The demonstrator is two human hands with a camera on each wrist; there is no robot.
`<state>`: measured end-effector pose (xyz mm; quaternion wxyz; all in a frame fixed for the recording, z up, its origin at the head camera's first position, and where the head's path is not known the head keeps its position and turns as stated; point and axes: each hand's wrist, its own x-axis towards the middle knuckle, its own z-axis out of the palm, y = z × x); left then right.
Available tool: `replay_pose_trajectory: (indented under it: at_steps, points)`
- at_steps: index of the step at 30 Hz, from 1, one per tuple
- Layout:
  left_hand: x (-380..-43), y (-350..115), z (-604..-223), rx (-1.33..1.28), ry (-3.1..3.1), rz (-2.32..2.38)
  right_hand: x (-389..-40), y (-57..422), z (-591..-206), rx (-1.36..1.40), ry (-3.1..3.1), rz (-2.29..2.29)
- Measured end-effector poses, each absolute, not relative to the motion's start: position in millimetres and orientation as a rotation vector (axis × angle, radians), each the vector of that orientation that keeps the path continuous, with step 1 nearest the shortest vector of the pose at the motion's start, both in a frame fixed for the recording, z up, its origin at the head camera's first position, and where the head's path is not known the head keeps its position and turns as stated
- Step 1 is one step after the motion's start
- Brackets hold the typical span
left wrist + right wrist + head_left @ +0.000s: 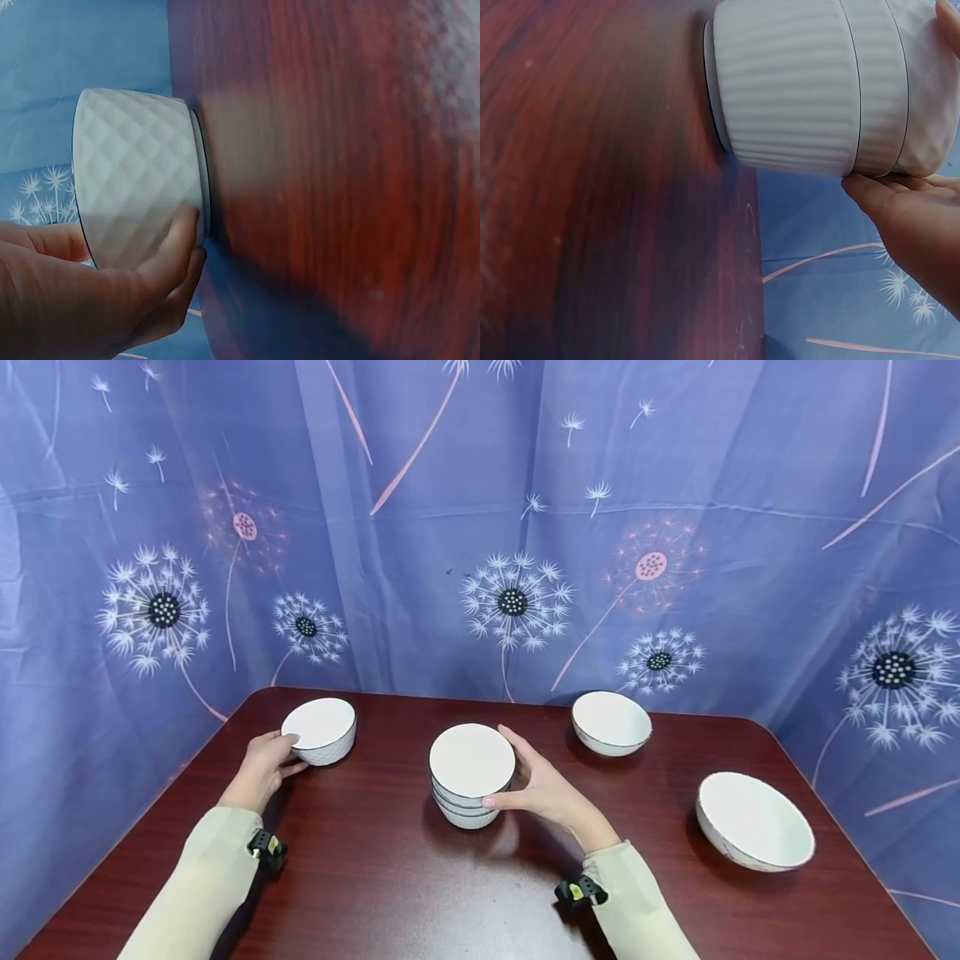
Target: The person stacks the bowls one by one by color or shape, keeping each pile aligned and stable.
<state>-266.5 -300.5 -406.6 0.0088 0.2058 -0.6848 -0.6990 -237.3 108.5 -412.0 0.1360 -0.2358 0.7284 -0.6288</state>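
White bowl (321,731) gripped in left hand (262,767)

It looks like a curtained-off recording spot, the wider room hidden: dandelion-printed blue fabric (420,577) hangs behind a glossy reddish-brown tabletop (360,860), small cameras (267,850) ride on pale sleeves (197,877), and white bowls (753,821) look household.

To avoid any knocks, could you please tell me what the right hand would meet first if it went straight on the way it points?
The right hand would most likely meet the stack of bowls first, since it grips that stack's side.
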Motion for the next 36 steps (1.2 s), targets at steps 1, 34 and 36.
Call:
replay_pose_trajectory:
  at_steps: [1, 34, 36]
  points:
    - [-266.5, -300.3, -406.8, 0.652, -2.129, -2.198, -237.4, 108.5, -411.9, -0.683, 2.106, -1.821]
    - [-265.1, -292.1, -393.4, 0.5, -2.016, -2.249, -237.0, 109.7, -408.3, -0.672, 2.1, -1.804]
    - [-264.9, -288.1, -389.8, 0.465, -2.027, -2.245, -237.7, 110.0, -409.4, -0.669, 2.104, -1.803]
